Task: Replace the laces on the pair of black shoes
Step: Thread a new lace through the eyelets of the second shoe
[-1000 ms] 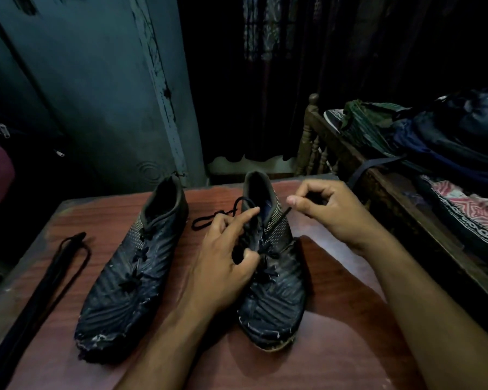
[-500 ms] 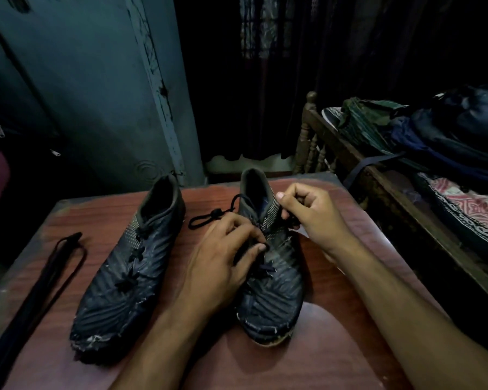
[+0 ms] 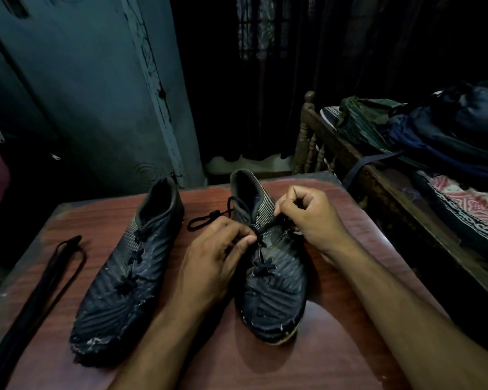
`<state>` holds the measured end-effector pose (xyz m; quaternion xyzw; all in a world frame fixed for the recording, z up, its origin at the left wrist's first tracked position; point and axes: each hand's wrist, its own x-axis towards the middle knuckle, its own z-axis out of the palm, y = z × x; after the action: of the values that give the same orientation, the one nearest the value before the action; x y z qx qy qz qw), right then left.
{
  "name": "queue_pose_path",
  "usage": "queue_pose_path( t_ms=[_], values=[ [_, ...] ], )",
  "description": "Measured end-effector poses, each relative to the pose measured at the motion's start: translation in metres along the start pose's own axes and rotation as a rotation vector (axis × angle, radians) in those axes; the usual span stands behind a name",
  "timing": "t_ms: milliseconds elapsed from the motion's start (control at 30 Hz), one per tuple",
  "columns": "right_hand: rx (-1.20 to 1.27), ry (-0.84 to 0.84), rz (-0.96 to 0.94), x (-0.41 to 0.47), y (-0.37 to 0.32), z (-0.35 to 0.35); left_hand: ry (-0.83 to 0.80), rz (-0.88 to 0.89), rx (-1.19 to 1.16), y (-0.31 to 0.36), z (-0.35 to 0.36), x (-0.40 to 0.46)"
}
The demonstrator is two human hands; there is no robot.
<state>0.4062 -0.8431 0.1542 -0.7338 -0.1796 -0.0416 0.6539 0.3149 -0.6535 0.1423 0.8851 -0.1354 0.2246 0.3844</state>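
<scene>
Right shoe lay on the table, toe toward me, long axis running away, directly under both hands. Left hand pinched the lace at mid-eyelets; right hand gripped its strand near the collar, closer to the loose end. Count: two shoes, left shoe laced; one spare lace bundle far left.

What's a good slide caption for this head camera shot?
Both hands, left and right, pinch the lace on the right-side black shoe; spare laces lie on the table.
</scene>
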Motion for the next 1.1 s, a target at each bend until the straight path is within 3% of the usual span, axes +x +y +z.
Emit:
queue_pose_path(
  t_ms=[333, 567, 767, 933, 1100],
  values=[
    [0.058, -0.024, 0.07, 0.0, -0.005, -0.001, -0.125, -0.049, -0.143, -0.002, 0.004, 0.0],
    [0.015, -0.07, 0.078, -0.002, -0.01, 0.0, 0.044, 0.06, -0.012, 0.004, -0.002, -0.001],
    [0.017, -0.109, 0.047, -0.005, -0.011, 0.0, 0.014, 0.142, 0.008, 0.007, -0.006, 0.002],
    [0.03, -0.313, 0.041, -0.009, -0.024, -0.007, -0.006, 0.112, -0.071, 0.011, -0.007, 0.001],
    [-0.426, -0.49, -0.091, -0.012, -0.034, -0.007, 0.027, 0.022, -0.133, 0.01, -0.006, 0.001]
  ],
)
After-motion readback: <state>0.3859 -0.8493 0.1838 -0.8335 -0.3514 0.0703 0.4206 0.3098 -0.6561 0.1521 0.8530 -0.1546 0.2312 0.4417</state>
